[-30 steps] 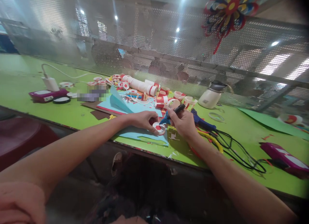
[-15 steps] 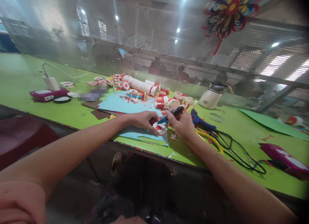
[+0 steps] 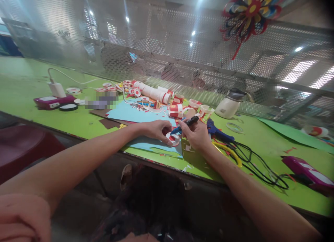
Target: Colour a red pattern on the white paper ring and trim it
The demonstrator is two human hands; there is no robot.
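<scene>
We grip marker in right hand, tip hard to make out against disc held by left hand; glue gun just beside, cups clustered behind.

Right of the blue glue gun, a bare run of green tabletop gives a hand room to pass toward the green paper sheet, while closer to the table edge tangled black cables cross the way to the purple power strip. Left of the glue gun, the right hand and then the left hand block passage, and a yellow curved handle bars its near side. Behind it, paper cups and the white jug stand before the perforated metal screen.
</scene>
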